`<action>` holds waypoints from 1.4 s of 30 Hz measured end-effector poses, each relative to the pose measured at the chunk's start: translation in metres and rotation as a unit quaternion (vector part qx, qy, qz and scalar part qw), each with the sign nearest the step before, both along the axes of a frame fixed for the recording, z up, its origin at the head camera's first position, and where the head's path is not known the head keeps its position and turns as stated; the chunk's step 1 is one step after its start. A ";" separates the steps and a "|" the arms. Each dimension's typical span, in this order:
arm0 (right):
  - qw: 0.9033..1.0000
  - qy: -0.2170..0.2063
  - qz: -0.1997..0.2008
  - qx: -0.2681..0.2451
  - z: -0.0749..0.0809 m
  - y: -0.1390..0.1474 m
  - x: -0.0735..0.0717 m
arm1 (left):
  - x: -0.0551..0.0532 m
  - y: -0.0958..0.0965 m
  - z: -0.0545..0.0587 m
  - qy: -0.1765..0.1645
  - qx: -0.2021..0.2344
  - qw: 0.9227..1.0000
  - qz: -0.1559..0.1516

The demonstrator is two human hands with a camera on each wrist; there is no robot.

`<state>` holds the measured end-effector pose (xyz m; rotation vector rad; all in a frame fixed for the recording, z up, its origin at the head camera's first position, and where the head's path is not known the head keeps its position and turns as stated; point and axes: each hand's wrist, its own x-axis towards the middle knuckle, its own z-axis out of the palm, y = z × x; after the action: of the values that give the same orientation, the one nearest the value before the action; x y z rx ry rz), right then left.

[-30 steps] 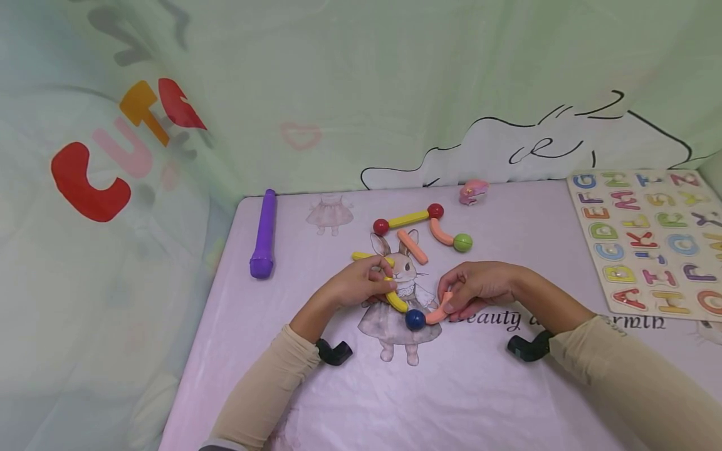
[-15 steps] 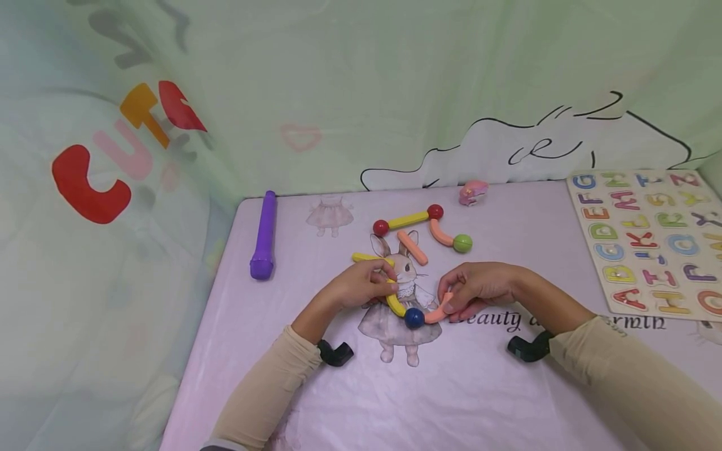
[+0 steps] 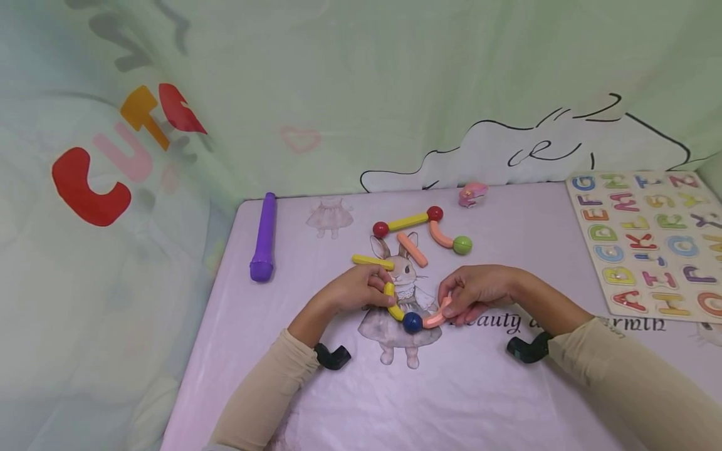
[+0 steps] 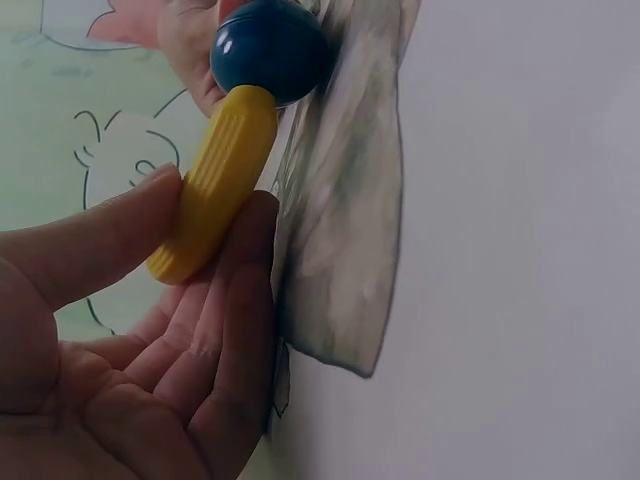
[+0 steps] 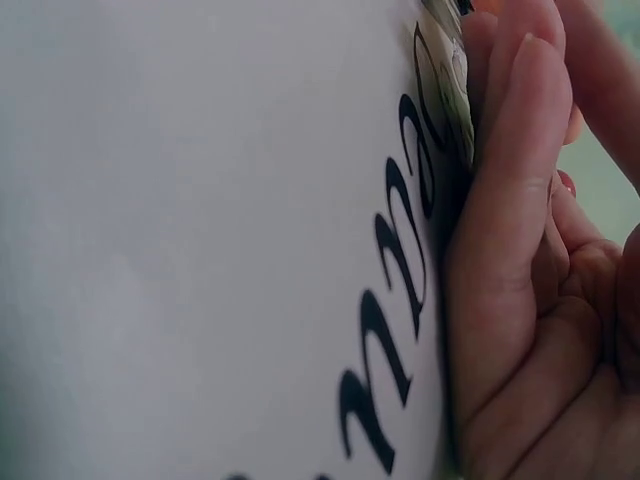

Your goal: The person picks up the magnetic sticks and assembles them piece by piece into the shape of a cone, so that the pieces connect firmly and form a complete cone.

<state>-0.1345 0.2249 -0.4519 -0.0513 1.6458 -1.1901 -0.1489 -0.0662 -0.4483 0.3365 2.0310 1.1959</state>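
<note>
A curved yellow magnetic stick [image 3: 394,302] is pinched between the thumb and fingers of my left hand [image 3: 358,289], plainly seen in the left wrist view. Its lower end touches a dark blue ball [image 3: 413,322]. On the ball's other side sits a curved orange stick [image 3: 435,318], whose far end my right hand [image 3: 479,291] pinches. The three pieces form a shallow arc over the printed rabbit. In the right wrist view the fingers hide nearly all of the orange stick. Just beyond my left hand lies a straight yellow stick [image 3: 372,261].
Behind the hands, a yellow stick [image 3: 408,221] joins two red balls, and a curved orange stick [image 3: 442,235] runs to a green ball [image 3: 462,245]. A loose orange stick [image 3: 412,249] lies nearby. Purple microphone-like toy [image 3: 263,238] left, pink figurine [image 3: 472,194] at back, alphabet board [image 3: 632,250] right.
My left hand has shifted slightly toward me, uncovering more of the straight yellow stick. The blue ball has moved a little to the left, and the right hand keeps its grip.
</note>
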 end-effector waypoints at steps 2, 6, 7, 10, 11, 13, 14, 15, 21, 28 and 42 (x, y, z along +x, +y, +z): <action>1.000 0.002 0.005 0.005 0.001 0.000 0.001 | -0.001 0.000 -0.001 0.007 0.003 1.000 -0.007; 1.000 0.005 0.013 0.010 0.002 0.001 0.001 | -0.001 0.001 -0.001 0.015 0.010 1.000 -0.018; 1.000 0.004 0.013 0.010 0.002 0.001 0.001 | -0.001 0.001 -0.001 0.018 0.012 1.000 -0.021; 1.000 0.002 0.010 0.010 0.002 0.002 0.001 | -0.001 0.003 -0.001 0.026 0.014 0.999 -0.029; 1.000 0.002 0.010 0.009 0.002 0.003 0.001 | -0.001 0.004 -0.001 0.026 0.016 0.999 -0.030; 1.000 -0.001 0.008 0.006 0.002 0.003 0.001 | -0.002 0.005 -0.001 0.024 0.019 0.999 -0.033; 1.000 -0.002 0.007 0.005 0.002 0.004 0.002 | -0.003 0.006 -0.001 0.020 0.020 0.999 -0.034; 1.000 -0.004 0.006 0.003 0.002 0.004 0.002 | -0.003 0.007 -0.001 0.016 0.022 0.999 -0.035; 1.000 0.006 -0.002 -0.018 0.004 0.005 0.002 | -0.009 0.007 -0.004 -0.018 0.029 0.999 -0.032; 0.983 0.184 -0.018 0.010 0.023 0.014 0.003 | -0.018 0.002 -0.011 -0.079 0.047 0.996 -0.003; 0.850 0.457 -0.166 0.203 0.022 0.032 -0.009 | -0.017 0.002 -0.013 -0.093 0.065 0.994 0.012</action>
<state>-0.1437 0.2564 -0.4304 -0.0743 2.8266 -1.0965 -0.1662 -0.0646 -0.4615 0.2538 1.8079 1.3265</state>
